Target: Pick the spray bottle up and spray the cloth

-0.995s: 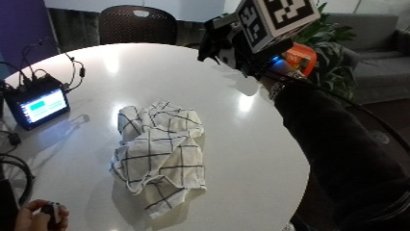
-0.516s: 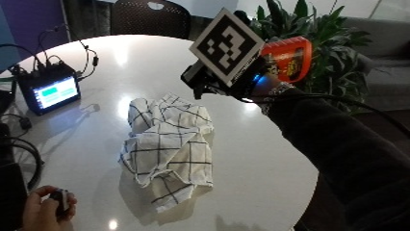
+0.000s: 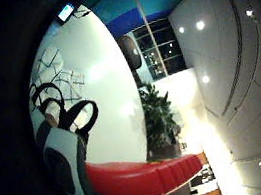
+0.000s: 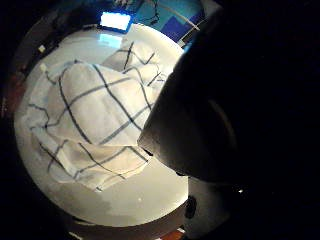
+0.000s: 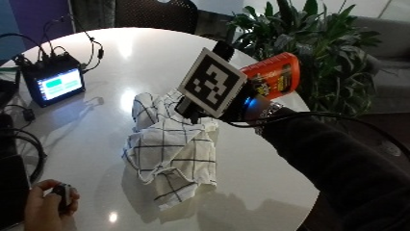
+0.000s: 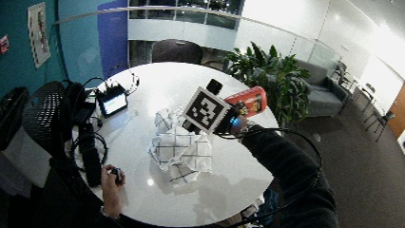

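Lowered nearer the crumpled checked cloth (image 5: 172, 149), the right hand (image 5: 247, 107) has its fingers wrapped round the orange plastic spray bottle (image 5: 276, 74).

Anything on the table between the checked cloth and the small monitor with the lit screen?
No. In the outside view, only bare white tabletop lies between the cloth and the monitor.

We see the right hand (image 5: 247, 103) in a black glove, with a small blue light glowing at its back. The arm behind it wears a dark sleeve (image 5: 333, 163), and black strap loops (image 3: 75, 115) edge the palm.
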